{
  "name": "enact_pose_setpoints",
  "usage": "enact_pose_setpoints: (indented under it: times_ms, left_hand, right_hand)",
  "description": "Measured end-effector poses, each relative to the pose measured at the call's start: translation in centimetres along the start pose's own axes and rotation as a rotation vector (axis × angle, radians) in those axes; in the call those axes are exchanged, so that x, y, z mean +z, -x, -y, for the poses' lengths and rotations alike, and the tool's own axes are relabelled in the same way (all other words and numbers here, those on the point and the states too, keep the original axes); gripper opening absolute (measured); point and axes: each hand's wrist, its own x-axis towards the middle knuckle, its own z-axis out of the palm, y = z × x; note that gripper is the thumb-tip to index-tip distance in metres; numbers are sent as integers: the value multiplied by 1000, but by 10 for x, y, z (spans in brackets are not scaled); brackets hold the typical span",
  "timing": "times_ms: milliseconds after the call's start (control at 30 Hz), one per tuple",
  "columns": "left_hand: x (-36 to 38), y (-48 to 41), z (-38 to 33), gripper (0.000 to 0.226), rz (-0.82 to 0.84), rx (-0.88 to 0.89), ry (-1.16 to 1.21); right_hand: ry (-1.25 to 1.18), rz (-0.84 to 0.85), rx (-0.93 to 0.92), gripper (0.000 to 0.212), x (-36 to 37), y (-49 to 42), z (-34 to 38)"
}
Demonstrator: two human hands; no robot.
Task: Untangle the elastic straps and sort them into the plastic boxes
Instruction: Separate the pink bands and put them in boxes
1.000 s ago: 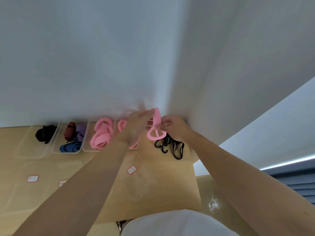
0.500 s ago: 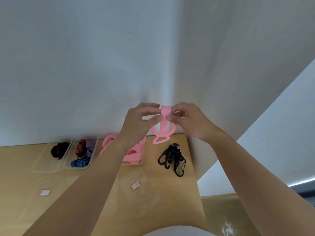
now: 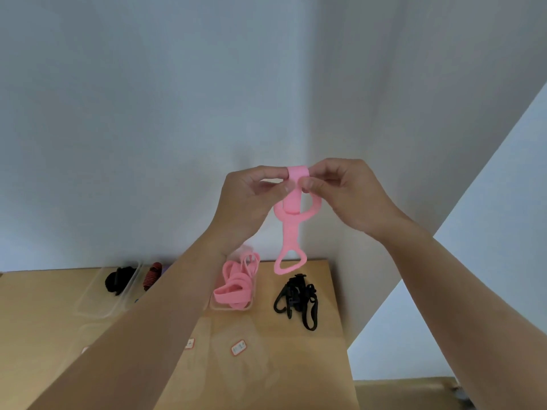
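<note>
1. Step: untangling. L hand [image 3: 245,199] & R hand [image 3: 352,196] each pinch the folded top of one pink strap [image 3: 291,232], thumb + forefinger closed on it. Strap hangs in the air above the table [image 3: 296,365], lower loop free.
2. Next, prob.: pull the fold open, then drop it into the box w/ pink straps [image 3: 220,306], below-left.
3. Count: 1 pink strap in hand; 1 black strap tangle [image 3: 296,297] loose on table; 3 clear boxes [image 3: 97,309] seen, L arm hides part. Pink ones in box too bunched to count.
</note>
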Motion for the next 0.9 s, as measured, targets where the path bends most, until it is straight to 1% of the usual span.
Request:
enact_pose_setpoints:
  times_ms: [100,433,667,767,900]
  left_hand:
    - [3,1,-8,17,-23,-8,28]
    - [7,6,-32,18,-67,8,52]
    - [4,10,-41,15,-95,23,91]
    - [4,11,-45,15,-105,24,115]
    - [3,13,-47,15,-104,29,139]
  right_hand:
    - [5,-9,-38,7,-4,-2,7]
    - [-116,-33,-26,3,-11,-2,25]
    - [-151,-107,-36,17,-7,0,36]
    - [-177,-89,-15,15,-6,1,39]
    - [-150,-35,-1,21,-7,1,42]
